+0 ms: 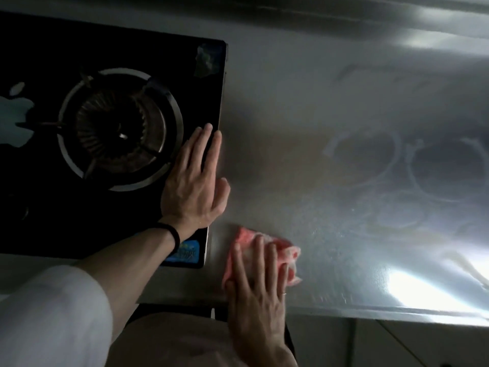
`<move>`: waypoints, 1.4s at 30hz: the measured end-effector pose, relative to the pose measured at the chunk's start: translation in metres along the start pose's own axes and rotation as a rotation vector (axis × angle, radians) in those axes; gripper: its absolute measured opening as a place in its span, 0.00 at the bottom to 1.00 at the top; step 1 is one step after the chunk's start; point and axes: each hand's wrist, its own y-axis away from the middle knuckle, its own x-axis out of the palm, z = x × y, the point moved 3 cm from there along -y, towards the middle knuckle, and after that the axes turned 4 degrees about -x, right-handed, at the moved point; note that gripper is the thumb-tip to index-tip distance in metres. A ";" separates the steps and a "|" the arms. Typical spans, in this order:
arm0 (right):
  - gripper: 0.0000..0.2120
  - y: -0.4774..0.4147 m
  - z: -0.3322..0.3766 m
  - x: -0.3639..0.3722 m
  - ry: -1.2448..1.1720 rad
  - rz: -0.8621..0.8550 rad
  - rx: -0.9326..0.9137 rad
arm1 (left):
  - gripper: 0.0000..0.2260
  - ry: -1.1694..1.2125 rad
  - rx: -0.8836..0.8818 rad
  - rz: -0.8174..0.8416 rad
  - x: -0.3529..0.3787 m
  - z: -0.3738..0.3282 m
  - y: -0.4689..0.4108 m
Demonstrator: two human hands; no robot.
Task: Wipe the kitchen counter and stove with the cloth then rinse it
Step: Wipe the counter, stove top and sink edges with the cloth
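One person stood at the stainless-steel counter (317,123), with two hands in view.

1. Left hand (194,186): it lay flat, palm down, on the right edge of the black glass gas stove (158,49). The fingers were straight and close together, and they gripped nothing. One black wristband (173,235) circled the wrist, and one white sleeve (53,313) covered the upper arm.

2. Right hand (258,292): it pressed down on one pink-and-white cloth (289,254). The fingers were extended and slightly spread over the fabric, not curled round it. One thin ring (283,293) showed on a finger.

3. Cloth position: it lay bunched on the counter near the front edge, just beside the front right corner of the stove and apart from the left hand.

4. Stove: one burner (120,128) was visible, encircled by one metal ring support. Two labels were counted: one blue label (189,254) at the front right corner and one worn sticker (207,60) at the rear right corner.

5. Counter surface: at least three pale ring-shaped marks (365,154) showed to the right of the stove.
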 end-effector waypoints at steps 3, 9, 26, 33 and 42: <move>0.33 -0.012 0.011 0.004 -0.006 -0.021 0.032 | 0.37 -0.005 0.005 -0.017 0.002 0.002 0.000; 0.30 0.020 -0.066 -0.006 0.001 -0.048 0.110 | 0.37 -0.023 0.013 -0.032 -0.001 0.000 0.000; 0.33 0.001 0.055 0.019 -0.074 -0.099 0.145 | 0.36 -0.037 0.022 -0.075 0.003 0.002 0.001; 0.32 0.015 0.024 0.012 -0.001 -0.044 0.152 | 0.36 -0.043 0.030 -0.071 0.005 0.003 0.000; 0.33 0.064 -0.133 -0.036 -0.102 -0.083 0.639 | 0.36 -0.029 0.037 -0.058 0.003 0.002 0.000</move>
